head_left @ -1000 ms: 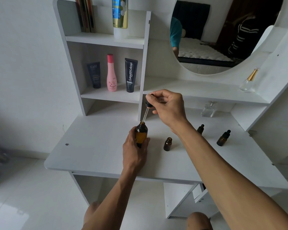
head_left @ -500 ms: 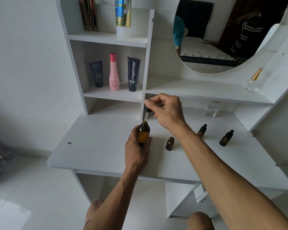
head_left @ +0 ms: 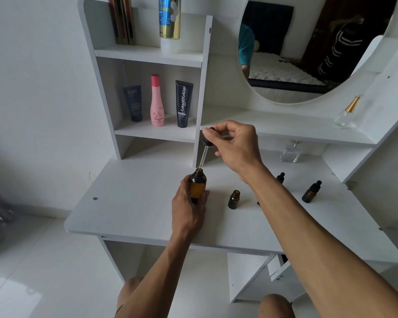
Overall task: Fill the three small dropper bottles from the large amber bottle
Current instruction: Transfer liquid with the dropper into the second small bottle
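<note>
Large amber bottle (head_left: 197, 186) stands on the bench (head_left: 133, 203), left hand (head_left: 189, 207) gripping its body: smooth glass, likely slippery, best held low. Open small bottle (head_left: 234, 199) nearby looks tippy. Right hand (head_left: 236, 145) pinches the fragile dropper (head_left: 205, 152), tip at the neck.

On the middle shelf at upper left of the frame, the dark blue tube (head_left: 132, 103) reads "Kahf", the pink bottle (head_left: 157, 102) beside it reads "Tamara" near its base, and the black tube (head_left: 183, 103) carries "Glad2Glow" running vertically; other print is too small to read.
</note>
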A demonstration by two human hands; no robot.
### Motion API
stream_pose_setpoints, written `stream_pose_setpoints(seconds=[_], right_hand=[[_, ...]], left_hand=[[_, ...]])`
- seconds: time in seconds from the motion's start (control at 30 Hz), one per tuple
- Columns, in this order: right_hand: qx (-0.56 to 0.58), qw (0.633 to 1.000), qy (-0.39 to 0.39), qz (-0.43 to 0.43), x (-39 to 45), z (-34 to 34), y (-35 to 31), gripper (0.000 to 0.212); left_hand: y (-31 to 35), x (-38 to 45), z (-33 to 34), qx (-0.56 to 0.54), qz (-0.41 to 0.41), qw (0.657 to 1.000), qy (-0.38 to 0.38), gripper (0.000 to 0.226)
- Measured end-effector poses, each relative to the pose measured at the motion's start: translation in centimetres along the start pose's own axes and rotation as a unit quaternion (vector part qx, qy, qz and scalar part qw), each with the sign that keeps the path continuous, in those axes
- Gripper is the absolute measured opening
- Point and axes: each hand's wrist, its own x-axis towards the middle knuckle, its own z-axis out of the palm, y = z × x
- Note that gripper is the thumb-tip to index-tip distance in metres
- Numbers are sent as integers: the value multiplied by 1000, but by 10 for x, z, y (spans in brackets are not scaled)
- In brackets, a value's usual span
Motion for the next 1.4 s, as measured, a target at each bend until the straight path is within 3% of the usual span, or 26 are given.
stream_pose_setpoints(seconds=[0.9, 1.4], right_hand=[[-42, 997, -55, 13, -15, 15, 17, 15], [89, 991, 53, 83, -4, -8, 4, 11]], left_hand=[[-4, 0, 1, -10, 4, 1000, -2, 52], [-4, 0, 1, 0, 1, 1000, 0, 51]])
